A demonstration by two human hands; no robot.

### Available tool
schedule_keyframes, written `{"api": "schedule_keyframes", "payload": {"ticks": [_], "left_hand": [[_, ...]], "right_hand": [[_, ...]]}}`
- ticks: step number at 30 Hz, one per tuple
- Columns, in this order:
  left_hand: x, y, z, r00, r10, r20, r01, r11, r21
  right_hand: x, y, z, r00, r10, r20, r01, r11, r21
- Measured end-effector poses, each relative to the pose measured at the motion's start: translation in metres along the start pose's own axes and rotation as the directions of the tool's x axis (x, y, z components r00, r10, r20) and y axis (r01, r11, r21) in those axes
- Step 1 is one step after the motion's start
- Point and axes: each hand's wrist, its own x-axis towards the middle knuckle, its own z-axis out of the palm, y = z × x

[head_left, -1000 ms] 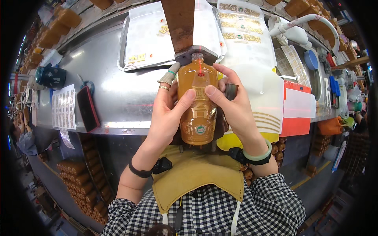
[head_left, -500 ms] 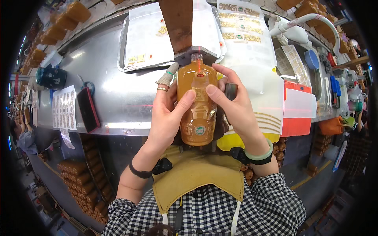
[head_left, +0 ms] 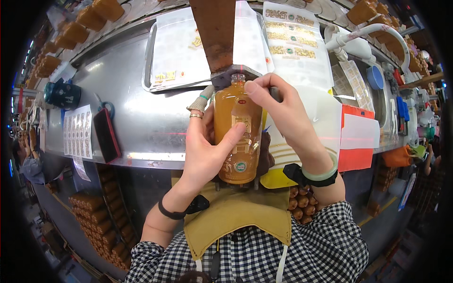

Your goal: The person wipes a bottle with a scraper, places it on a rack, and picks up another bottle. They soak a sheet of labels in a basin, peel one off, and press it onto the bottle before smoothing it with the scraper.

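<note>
An amber glass bottle (head_left: pixel 230 155) stands tilted before me, its clear neck against a dark metal plate (head_left: pixel 224 79) at the foot of a brown post (head_left: pixel 214 35). It bears gold raised-looking marks, a small red oval and a round green-and-white mark. My left hand (head_left: pixel 204 153) grips the bottle from the left, thumb across its front; one finger wears a knitted finger cot (head_left: pixel 202 99) and a ring. My right hand (head_left: pixel 285 106) is at the upper right shoulder, thumb and forefinger drawn together in a pinch. What lies between those fingertips, if anything, is too small to make out.
A metal tray (head_left: pixel 147 70) with white decal sheets sits behind the bottle. To the right are a gold decal sheet (head_left: pixel 292 40), a white pipe (head_left: pixel 373 22), a blue cup (head_left: pixel 375 78) and a red sheet (head_left: pixel 351 159). Scissors (head_left: pixel 108 107) and a red-edged dark slab (head_left: pixel 106 134) lie left.
My right hand has left the bottle's front and risen to its shoulder, its fingers now pinched. My left thumb has slid slightly right and down. The bottle sits a little lower in view.
</note>
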Motion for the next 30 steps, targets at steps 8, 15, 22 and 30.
{"api": "schedule_keyframes", "payload": {"ticks": [8,15,22,30], "left_hand": [[-0.001,-0.001,-0.003,1.000,-0.009,-0.002,0.009,1.000,0.006],[-0.001,-0.001,-0.003,1.000,-0.018,0.002,0.018,1.000,0.016],[0.001,-0.001,-0.003,1.000,-0.017,0.003,0.017,0.999,0.047],[-0.001,0.003,-0.008,0.984,-0.180,0.011,0.172,0.918,-0.358]], "right_hand": [[-0.007,-0.034,-0.004,0.883,-0.467,-0.052,0.405,0.813,-0.418],[0.004,-0.050,0.003,0.612,-0.736,0.290,0.498,0.074,-0.864],[0.007,-0.045,-0.003,0.658,-0.707,0.257,0.479,0.130,-0.868],[-0.029,0.003,0.000,0.978,-0.206,-0.036,0.193,0.955,-0.227]]}}
